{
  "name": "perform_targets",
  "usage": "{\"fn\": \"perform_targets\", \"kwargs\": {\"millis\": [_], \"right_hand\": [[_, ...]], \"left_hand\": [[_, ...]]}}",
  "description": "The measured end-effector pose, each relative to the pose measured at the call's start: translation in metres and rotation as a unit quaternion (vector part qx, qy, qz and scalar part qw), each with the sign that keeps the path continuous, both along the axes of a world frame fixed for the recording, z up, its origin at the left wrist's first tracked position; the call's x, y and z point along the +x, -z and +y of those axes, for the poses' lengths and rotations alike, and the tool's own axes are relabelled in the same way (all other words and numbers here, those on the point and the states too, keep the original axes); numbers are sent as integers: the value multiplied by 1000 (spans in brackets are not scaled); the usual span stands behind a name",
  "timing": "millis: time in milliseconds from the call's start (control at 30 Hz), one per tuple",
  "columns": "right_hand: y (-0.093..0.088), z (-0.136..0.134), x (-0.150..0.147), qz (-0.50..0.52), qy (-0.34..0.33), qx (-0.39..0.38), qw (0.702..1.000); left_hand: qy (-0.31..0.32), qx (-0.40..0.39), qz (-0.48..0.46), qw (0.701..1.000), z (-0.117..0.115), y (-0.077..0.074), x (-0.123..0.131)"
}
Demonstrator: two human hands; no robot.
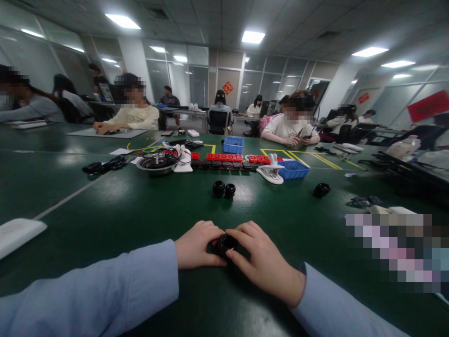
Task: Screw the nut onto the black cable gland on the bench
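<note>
Between my two hands, low over the green table, is a black round hollow fitting (227, 243) whose opening faces up toward me. My left hand (201, 245) grips it from the left, thumb at the near side and fingers at the far side. On the right, my right hand (257, 257) closes on the same fitting with thumb and fingers. The fingers partly hide its sides. Farther up the table stand two similar black fittings, a larger one (218, 188) and a smaller one (230, 190), side by side. Another black fitting (322, 189) lies to the right.
Across the middle stand red socket strips (224, 157), white clip stands (271, 169), blue bins (293, 169) and a metal bowl (157, 164) of cables. A white object (21, 236) lies at left. Two people sit across the green table (115, 210); others are farther back.
</note>
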State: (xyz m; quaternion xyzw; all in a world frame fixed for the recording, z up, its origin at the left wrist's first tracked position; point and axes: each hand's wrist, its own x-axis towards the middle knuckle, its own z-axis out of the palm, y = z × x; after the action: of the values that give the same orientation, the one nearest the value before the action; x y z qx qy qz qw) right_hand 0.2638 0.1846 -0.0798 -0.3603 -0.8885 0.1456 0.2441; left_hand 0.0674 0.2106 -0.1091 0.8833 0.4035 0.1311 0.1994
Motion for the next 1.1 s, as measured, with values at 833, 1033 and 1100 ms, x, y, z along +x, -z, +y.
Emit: {"fn": "perform_targets", "kwargs": {"millis": [833, 1033, 1100], "right_hand": [[3, -8, -8, 23, -9, 16, 1000], [3, -13, -13, -21, -36, 24, 999], [3, -12, -13, -34, -46, 29, 998]], "left_hand": [[5, 16, 2, 1000, 2, 4, 0], [-4, 11, 21, 1000, 2, 4, 0], [-6, 15, 27, 1000, 1, 3, 0]]}}
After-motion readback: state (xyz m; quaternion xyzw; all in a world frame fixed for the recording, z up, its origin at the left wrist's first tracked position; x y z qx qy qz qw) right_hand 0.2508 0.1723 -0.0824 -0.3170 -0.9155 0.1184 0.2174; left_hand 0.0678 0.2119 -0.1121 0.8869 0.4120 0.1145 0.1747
